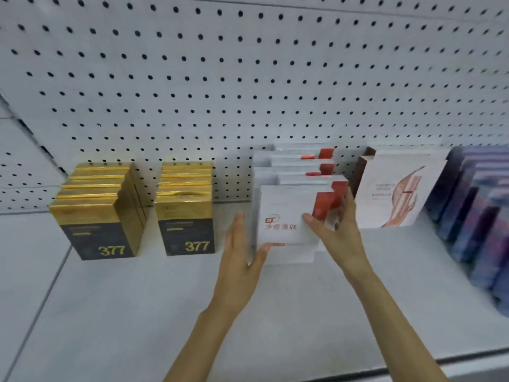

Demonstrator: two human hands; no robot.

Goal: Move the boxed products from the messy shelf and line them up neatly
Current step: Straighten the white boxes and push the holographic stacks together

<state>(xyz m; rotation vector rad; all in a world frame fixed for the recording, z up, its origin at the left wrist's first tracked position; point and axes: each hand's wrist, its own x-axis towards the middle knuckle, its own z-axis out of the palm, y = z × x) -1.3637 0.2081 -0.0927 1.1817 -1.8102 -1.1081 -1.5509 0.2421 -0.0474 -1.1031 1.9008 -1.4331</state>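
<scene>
Your left hand [239,252] lies flat against the left edge of the front white-and-red box [286,216]; your right hand [336,230] pinches its right edge. It stands on the shelf [110,312], heading its row.

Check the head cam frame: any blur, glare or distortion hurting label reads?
Head view: even light, faint shadows, only a sheen on the black-and-gold cardboard boxes, whose 377 reads cleanly; red print on the front white-and-red cardboard box is legible; the purple boxes at the right edge are smeared; wide-angle bowing curves the white pegboard rows.
</scene>
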